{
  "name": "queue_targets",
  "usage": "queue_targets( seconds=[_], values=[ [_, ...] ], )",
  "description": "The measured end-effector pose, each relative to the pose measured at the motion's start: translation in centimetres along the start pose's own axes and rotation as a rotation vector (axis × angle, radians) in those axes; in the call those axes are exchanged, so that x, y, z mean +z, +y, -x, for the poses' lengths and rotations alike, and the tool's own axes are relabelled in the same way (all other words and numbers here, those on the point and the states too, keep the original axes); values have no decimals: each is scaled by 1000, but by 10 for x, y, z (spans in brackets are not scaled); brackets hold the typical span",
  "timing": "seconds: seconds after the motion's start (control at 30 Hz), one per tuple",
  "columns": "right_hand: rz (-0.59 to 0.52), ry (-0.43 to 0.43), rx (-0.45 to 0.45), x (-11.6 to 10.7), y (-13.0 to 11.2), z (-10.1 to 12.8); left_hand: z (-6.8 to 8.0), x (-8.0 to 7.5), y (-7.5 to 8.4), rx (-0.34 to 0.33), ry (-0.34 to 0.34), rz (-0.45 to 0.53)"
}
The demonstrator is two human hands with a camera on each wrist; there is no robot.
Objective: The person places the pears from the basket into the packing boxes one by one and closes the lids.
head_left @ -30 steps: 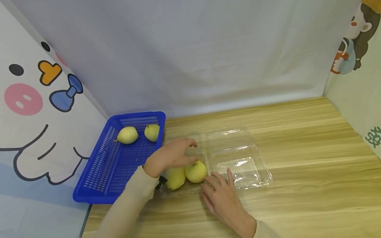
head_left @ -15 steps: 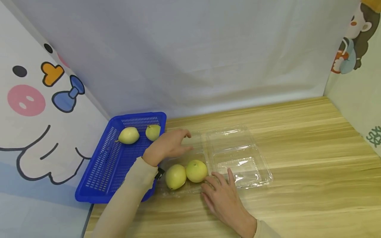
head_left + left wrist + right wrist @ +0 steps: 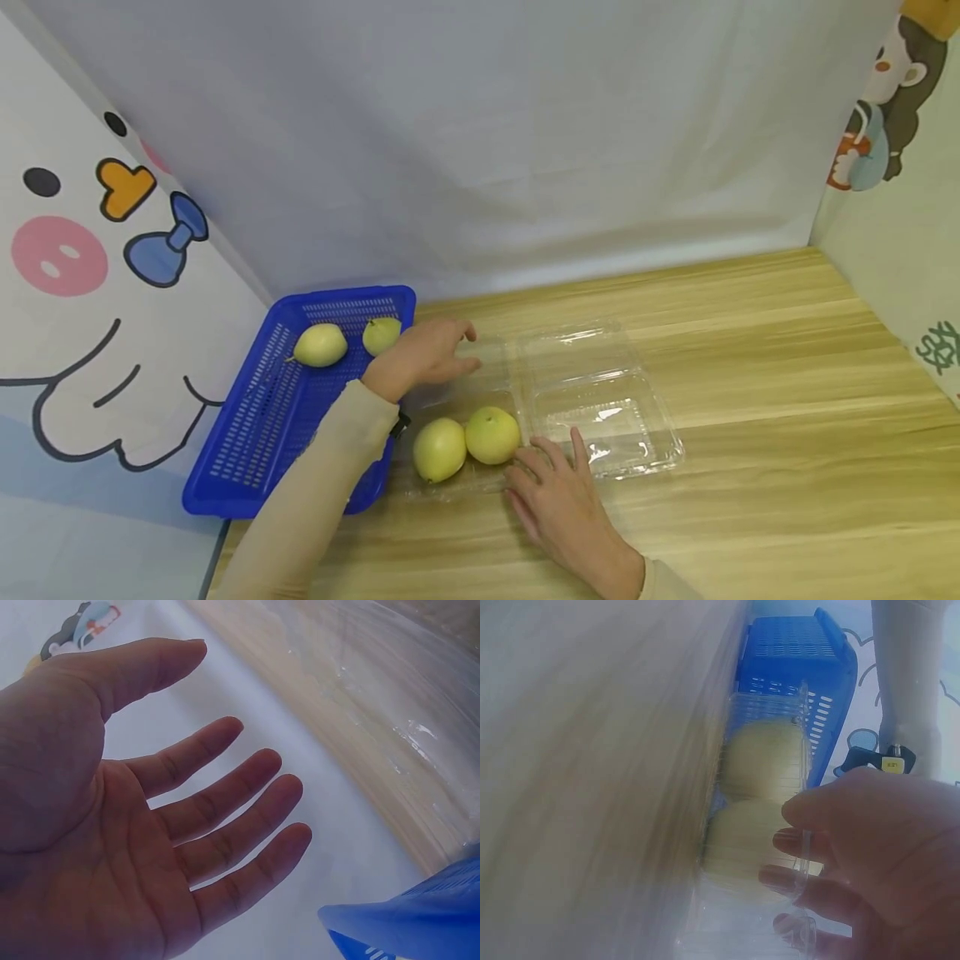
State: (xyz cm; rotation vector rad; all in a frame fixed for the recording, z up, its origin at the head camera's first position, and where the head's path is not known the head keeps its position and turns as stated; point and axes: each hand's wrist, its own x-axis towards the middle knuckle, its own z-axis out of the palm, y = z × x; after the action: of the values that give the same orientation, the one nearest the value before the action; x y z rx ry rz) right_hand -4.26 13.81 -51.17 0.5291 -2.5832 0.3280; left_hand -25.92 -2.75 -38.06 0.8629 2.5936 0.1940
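My left hand (image 3: 423, 357) hovers with spread, slightly bent fingers over the back left of a clear plastic clamshell box (image 3: 600, 375). Its palm holds nothing in the left wrist view. In the box's front left part lie two yellow-green pears, a left pear (image 3: 439, 450) and a right pear (image 3: 492, 435), side by side. My right hand (image 3: 562, 504) holds the box's front rim near the hinge, thumb outside and fingers over the edge, close to the right pear. The right wrist view shows this rim (image 3: 804, 742) between thumb and fingers.
A blue perforated basket (image 3: 300, 433) stands left of the box, partly behind my left forearm. Inside it are a pear (image 3: 320, 345) and another pear (image 3: 381, 335) near its back right corner. A white curtain (image 3: 600, 150) hangs behind the wooden table (image 3: 787, 400).
My left hand has drawn back from the two pears, moving away and to the left, uncovering them. The right hand stays at the box's front rim.
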Motion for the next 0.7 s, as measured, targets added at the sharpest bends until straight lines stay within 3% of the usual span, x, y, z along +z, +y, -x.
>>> queue_targets(
  seconds=[0.2,0.5,0.7],
  values=[
    [-4,-8,3,1,0,0,-11,0,-2,10,-25,-5],
    [-2,-17,5,1,3,0,-39,6,0,-34,-92,-59],
    [-7,-6,9,2,2,1,-51,17,0,-54,-58,-152]
  ],
)
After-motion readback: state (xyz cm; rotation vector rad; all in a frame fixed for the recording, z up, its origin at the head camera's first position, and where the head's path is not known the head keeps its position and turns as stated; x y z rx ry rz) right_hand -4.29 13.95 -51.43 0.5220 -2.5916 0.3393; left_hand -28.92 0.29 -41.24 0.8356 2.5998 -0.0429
